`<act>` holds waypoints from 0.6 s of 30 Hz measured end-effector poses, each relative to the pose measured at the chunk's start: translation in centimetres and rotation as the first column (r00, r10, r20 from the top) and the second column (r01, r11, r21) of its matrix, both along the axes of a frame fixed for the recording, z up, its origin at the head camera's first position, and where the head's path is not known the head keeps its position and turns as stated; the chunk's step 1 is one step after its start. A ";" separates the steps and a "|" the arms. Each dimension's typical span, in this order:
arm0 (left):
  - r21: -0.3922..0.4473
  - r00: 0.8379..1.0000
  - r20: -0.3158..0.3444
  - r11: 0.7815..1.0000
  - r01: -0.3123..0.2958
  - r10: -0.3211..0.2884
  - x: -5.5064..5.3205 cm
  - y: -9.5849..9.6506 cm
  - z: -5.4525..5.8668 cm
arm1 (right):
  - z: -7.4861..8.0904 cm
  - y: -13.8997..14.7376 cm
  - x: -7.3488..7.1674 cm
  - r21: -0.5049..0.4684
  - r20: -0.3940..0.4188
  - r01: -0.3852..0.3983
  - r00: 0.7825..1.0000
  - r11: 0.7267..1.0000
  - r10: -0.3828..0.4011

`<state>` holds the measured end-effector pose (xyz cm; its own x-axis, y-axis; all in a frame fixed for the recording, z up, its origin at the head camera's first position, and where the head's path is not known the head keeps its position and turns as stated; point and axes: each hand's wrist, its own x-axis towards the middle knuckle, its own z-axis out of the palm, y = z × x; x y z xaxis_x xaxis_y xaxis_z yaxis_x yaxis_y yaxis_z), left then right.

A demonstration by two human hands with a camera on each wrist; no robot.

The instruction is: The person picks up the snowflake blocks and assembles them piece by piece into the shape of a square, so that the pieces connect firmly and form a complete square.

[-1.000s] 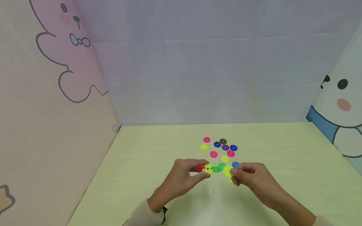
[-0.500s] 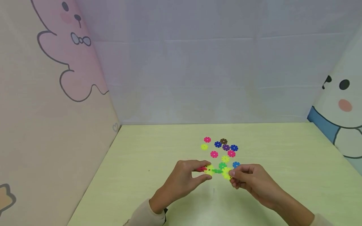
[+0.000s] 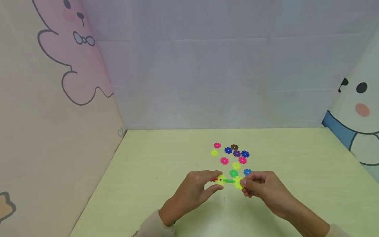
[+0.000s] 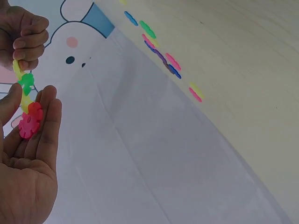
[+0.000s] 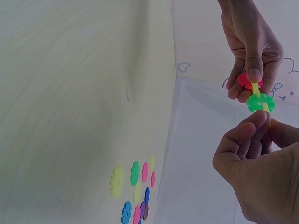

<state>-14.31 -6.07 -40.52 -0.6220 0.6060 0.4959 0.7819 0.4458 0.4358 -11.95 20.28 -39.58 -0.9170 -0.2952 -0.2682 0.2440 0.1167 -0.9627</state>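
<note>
A short chain of notched, flower-shaped plastic discs is held up between both hands. My left hand [image 3: 192, 191] grips its left end between thumb and fingers, around a yellow disc [image 3: 220, 180] and red and pink discs [image 4: 29, 125] joined to it. A green disc [image 5: 260, 102] in the middle is seen edge-on in the head view. At the chain's right end, my right hand [image 3: 266, 191] pinches another yellow disc [image 3: 237, 182] between thumb and fingers. This yellow disc fits against the green one; how deep the slots sit cannot be told.
Behind the hands, several loose discs lie on the pale table [image 3: 154, 158]: a green disc [image 3: 233, 173], a blue disc [image 3: 247, 171], a brown disc [image 3: 234, 147] and others. The right wrist view shows another yellow disc [image 5: 117, 181]. Cloth walls [image 3: 189, 82] surround the table.
The chain has turned, so its green disc went from face-on to edge-on. Both hands keep their hold and have come slightly closer together. The loose discs stay put.
</note>
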 end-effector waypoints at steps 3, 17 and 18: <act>-0.013 1.000 0.008 1.000 0.003 -0.003 0.0 0.1 0.0 | 0.0 -0.1 0.0 0.017 -0.014 0.009 1.000 1.000 -0.009; -0.006 0.999 0.011 0.999 0.053 -0.053 -0.1 -0.3 -0.1 | -0.3 -0.5 0.3 0.013 -0.033 -0.002 0.999 1.000 0.002; -0.005 0.998 0.009 0.998 0.056 -0.056 -0.2 -0.3 -0.2 | -0.3 -0.5 0.3 0.019 -0.033 -0.002 0.999 1.000 0.003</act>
<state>-14.46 -6.39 -40.68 -0.5912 0.6429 0.4870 0.8018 0.4035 0.4408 -11.67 19.78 -39.92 -0.9248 -0.2925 -0.2431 0.2116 0.1354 -0.9679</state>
